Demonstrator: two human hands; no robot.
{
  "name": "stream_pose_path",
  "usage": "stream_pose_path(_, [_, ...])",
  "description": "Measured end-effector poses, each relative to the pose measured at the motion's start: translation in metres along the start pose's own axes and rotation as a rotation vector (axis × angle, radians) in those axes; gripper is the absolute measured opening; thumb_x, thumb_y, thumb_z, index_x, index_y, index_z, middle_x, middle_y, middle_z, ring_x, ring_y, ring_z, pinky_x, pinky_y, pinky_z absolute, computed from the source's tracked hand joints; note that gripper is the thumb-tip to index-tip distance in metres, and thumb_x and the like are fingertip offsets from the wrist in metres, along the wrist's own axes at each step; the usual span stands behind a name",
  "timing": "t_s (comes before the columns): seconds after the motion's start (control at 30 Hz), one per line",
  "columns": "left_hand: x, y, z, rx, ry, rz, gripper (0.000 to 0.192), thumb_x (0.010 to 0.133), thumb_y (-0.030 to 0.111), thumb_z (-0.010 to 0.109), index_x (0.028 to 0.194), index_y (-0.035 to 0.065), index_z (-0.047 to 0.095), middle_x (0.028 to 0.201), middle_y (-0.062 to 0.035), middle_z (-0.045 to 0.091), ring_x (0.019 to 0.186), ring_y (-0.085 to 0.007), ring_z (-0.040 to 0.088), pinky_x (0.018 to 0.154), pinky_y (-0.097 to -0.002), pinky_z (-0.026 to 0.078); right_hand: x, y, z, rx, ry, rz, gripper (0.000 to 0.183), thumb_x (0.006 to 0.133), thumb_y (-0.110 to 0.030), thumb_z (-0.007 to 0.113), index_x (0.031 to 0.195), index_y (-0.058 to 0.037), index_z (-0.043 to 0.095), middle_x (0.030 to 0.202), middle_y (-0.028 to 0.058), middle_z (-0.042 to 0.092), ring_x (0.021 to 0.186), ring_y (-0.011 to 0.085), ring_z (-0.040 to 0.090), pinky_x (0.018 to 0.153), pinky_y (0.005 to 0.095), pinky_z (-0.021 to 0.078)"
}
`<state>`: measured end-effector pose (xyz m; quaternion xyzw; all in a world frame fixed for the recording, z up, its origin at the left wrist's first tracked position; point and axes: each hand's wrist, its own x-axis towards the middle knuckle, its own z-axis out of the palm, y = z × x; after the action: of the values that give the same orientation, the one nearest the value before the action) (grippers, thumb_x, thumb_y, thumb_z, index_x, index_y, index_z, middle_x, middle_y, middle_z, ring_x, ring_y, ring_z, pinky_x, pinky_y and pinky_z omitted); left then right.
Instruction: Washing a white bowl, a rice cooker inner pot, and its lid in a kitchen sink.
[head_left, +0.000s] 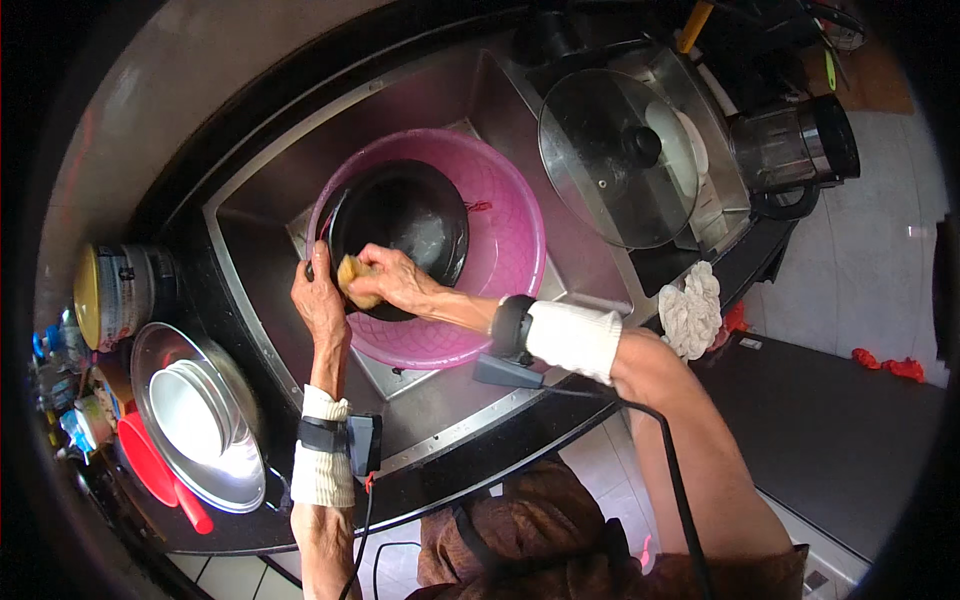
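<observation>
In a pink plastic basin (517, 225), set in a stainless steel sink (262, 255), lies a dark round pan or wok (405, 217), tilted towards the basin's left side. My left hand (322, 300) grips the pan at its lower left rim, thumb up. My right hand (390, 281) presses a yellowish sponge or scrubbing pad (358, 281) against the pan's near left edge. The fingertips of the right hand are partly hidden by the pad. A red marking shows on the basin wall beside the pan.
Right of the basin, a glass lid (592, 165) rests over a smaller sink compartment (720, 172) with white dishes. Beyond stands a blender jug (787, 142). A crumpled cloth (690, 311) lies on the counter edge. At left are a metal bowl holding white bowls (187, 409), a red ladle (146, 457) and a yellow-lidded tub (112, 296).
</observation>
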<state>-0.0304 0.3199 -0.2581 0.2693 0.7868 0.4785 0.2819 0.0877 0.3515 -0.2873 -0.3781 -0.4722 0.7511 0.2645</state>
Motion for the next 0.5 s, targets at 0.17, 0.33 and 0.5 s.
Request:
stream_pose_path(0.17, [-0.002,0.01,-0.002,0.021,-0.052,-0.007,0.05,0.088,0.041,0.058,0.098,-0.0075,0.062,0.076,-0.0095,0.061,0.069,-0.0145,0.051,0.065,-0.03,0.043,-0.025,0.013,-0.046,-0.618,-0.246,-0.015,0.038,0.07,-0.033,0.071,0.096,-0.007,0.058,0.088,0.0146,0.063,0.085,0.032,0.06,0.075,0.0405,0.0457])
stream_pose_path(0.33, [0.002,0.009,0.002,0.111,-0.113,0.074,0.05,0.087,0.042,0.059,0.099,-0.0065,0.062,0.073,-0.0104,0.061,0.068,-0.0162,0.051,0.065,-0.0341,0.044,0.006,-0.013,-0.109,-1.649,-0.704,-0.332,0.027,0.074,-0.034,0.064,0.098,-0.0217,0.066,0.096,0.0088,0.061,0.103,0.0334,0.052,0.085,0.0476,0.0429])
stream_pose_path(0.5, [-0.008,0.023,0.025,0.195,-0.142,0.129,0.051,0.086,0.043,0.06,0.092,-0.0071,0.061,0.071,-0.0166,0.059,0.068,-0.0201,0.053,0.067,-0.0366,0.044,0.056,0.075,-0.135,-1.798,-0.194,-0.535,0.027,0.077,-0.022,0.055,0.097,-0.0083,0.068,0.097,0.0122,0.064,0.103,0.0333,0.053,0.089,0.0515,0.0401])
